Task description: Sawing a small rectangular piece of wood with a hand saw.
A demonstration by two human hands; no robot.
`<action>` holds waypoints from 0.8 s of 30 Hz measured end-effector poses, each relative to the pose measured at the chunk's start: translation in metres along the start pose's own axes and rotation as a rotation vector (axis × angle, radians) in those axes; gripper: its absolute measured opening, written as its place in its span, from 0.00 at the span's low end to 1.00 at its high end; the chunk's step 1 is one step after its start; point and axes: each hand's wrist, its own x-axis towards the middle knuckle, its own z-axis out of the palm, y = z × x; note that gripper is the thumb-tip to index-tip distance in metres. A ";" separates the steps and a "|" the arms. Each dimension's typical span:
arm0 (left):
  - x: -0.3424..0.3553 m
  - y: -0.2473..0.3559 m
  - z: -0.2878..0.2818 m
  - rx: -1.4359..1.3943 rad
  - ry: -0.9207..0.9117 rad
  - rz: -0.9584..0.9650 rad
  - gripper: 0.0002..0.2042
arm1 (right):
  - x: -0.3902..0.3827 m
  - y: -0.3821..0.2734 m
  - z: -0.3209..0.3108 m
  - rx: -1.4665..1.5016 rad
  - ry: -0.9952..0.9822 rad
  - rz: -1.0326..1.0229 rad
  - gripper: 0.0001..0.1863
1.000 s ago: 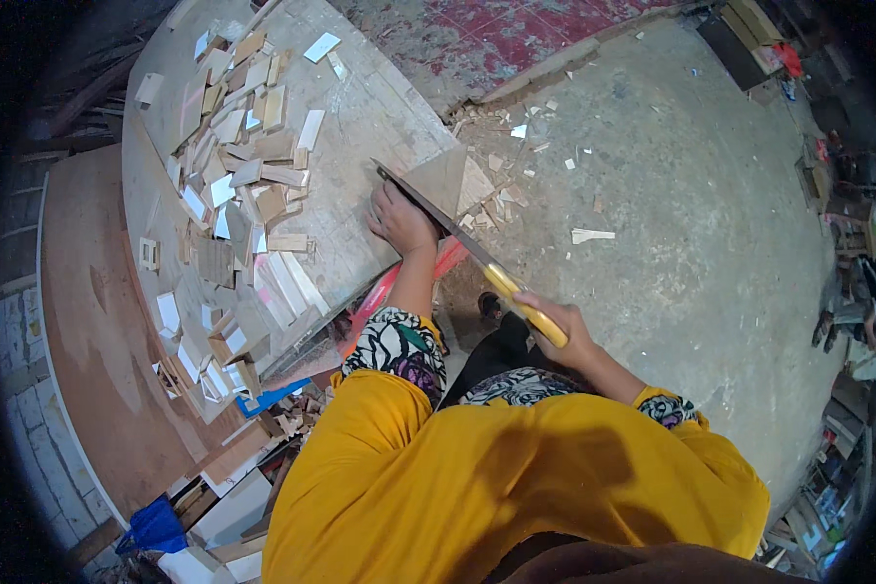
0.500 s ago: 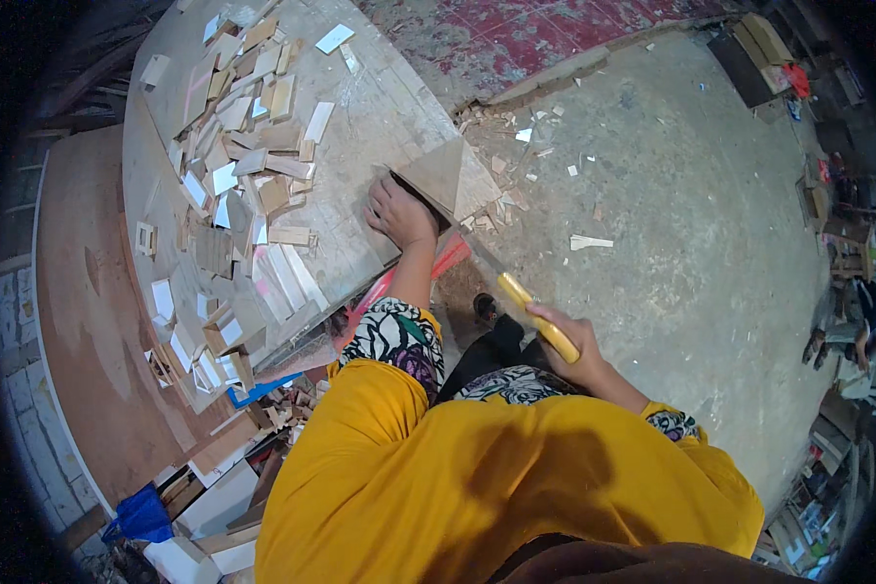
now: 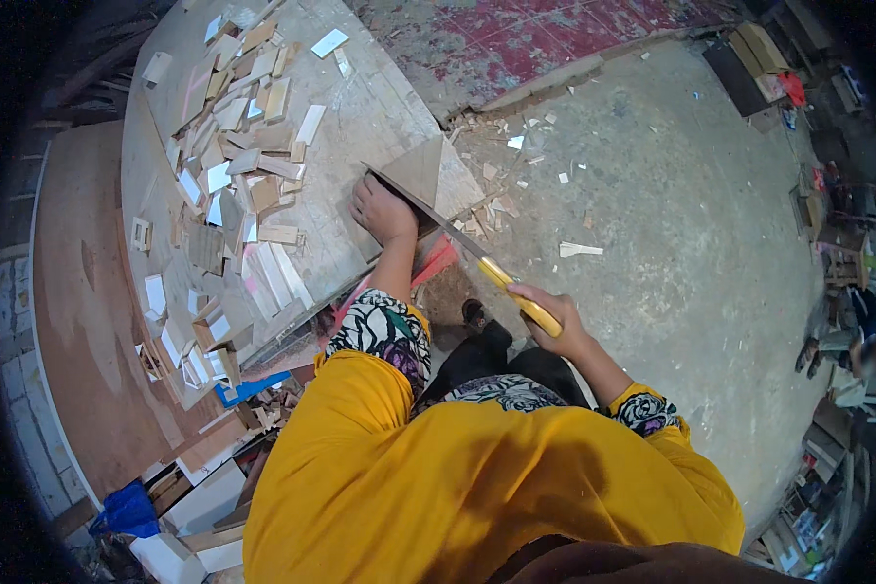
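My right hand [image 3: 553, 321] is closed round the yellow handle [image 3: 524, 297] of a handsaw. Its narrow blade [image 3: 448, 226] slants up and left, lying across a wooden board [image 3: 414, 170] at the worktable's corner. The blade's far end passes just beyond the fingers of my left hand [image 3: 383, 210]. That hand bears down at the board's edge on the near-left side of the blade, its fingers bent and close together. What lies under the palm is hidden, and a dark shadowed strip sits between hand and blade.
Many small wood and white-faced offcuts [image 3: 229, 146] are heaped on the worktable [image 3: 346, 107], left of my hands. A large brown panel [image 3: 83, 292] lies further left. Wood scraps [image 3: 581, 250] litter the concrete floor [image 3: 672, 195]. Cluttered goods line the far right; a blue bag [image 3: 127, 511] lies lower left.
My right hand has pushed the saw forward and up-left, and more of the blade shows over the board. My left hand stays at the board's edge; the whole view has shifted slightly.
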 end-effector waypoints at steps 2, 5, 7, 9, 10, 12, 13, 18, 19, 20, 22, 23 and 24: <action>-0.001 -0.002 0.002 -0.015 -0.005 0.001 0.14 | 0.023 -0.006 0.019 0.061 0.108 -0.041 0.32; 0.003 -0.001 0.000 -0.073 0.044 0.032 0.14 | 0.058 -0.002 0.030 -0.011 0.037 -0.004 0.32; 0.001 -0.003 -0.001 -0.057 0.042 0.043 0.14 | 0.053 0.004 0.029 0.086 0.043 -0.021 0.32; 0.000 0.004 -0.010 -0.048 0.025 0.010 0.14 | 0.027 -0.002 0.017 0.067 0.053 -0.009 0.32; 0.000 0.006 -0.013 -0.042 0.012 -0.016 0.14 | 0.011 -0.006 0.011 0.048 0.072 0.001 0.33; 0.003 0.004 -0.007 -0.056 0.024 -0.005 0.14 | -0.008 -0.009 0.002 -0.020 0.014 0.020 0.29; 0.001 0.002 -0.006 -0.064 0.022 0.014 0.13 | -0.012 -0.015 0.001 -0.080 -0.039 0.055 0.26; 0.007 -0.004 0.000 -0.057 0.092 0.047 0.13 | 0.045 -0.012 0.021 -0.003 0.008 0.047 0.25; 0.010 -0.005 0.001 -0.065 0.127 0.043 0.13 | 0.054 -0.012 0.025 0.018 0.017 0.036 0.25; 0.011 -0.004 0.002 -0.068 0.129 0.039 0.13 | 0.058 -0.012 0.027 0.040 0.027 0.025 0.25; 0.012 -0.004 0.003 -0.123 0.070 -0.012 0.14 | 0.051 -0.012 0.021 0.038 0.039 0.002 0.24; 0.012 -0.004 0.001 -0.124 0.073 -0.006 0.14 | 0.046 -0.011 0.019 0.041 0.059 -0.021 0.24; 0.008 -0.003 -0.002 -0.136 0.076 -0.014 0.14 | 0.029 -0.009 0.014 0.030 0.053 -0.011 0.27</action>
